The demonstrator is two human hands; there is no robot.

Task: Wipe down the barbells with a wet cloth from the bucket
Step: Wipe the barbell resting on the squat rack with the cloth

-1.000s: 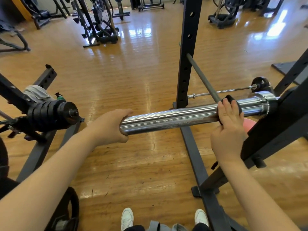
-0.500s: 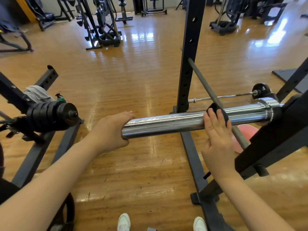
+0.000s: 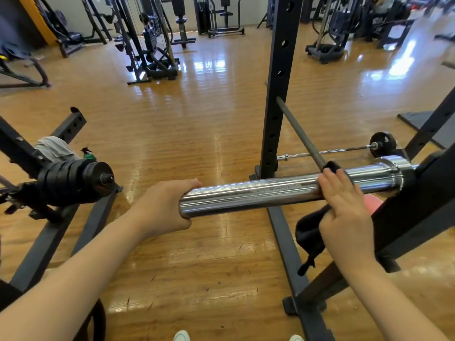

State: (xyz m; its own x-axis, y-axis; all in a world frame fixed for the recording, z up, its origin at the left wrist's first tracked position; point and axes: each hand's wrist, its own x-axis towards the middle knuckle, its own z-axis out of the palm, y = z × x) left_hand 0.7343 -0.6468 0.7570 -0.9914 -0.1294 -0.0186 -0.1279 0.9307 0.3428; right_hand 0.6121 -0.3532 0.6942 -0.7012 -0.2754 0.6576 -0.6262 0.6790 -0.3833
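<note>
A chrome barbell sleeve (image 3: 258,193) runs across the middle of the view, resting on a black rack at the right. My left hand (image 3: 162,205) grips its free end at the left. My right hand (image 3: 342,203) holds a black cloth (image 3: 309,230) wrapped over the sleeve, fingers curled over the top; part of the cloth hangs below the bar. Wet streaks show on the chrome left of the cloth. The pink bucket (image 3: 373,203) is mostly hidden behind my right hand and the rack.
A black rack upright (image 3: 277,94) stands behind the sleeve, its base running along the floor. A second barbell (image 3: 344,150) lies on the wooden floor behind. Black plates on another rack (image 3: 73,183) sit at the left. Gym machines fill the back.
My right hand has slid the cloth leftward along the sleeve, and more cloth now hangs below the bar. My left hand still holds the sleeve's end.
</note>
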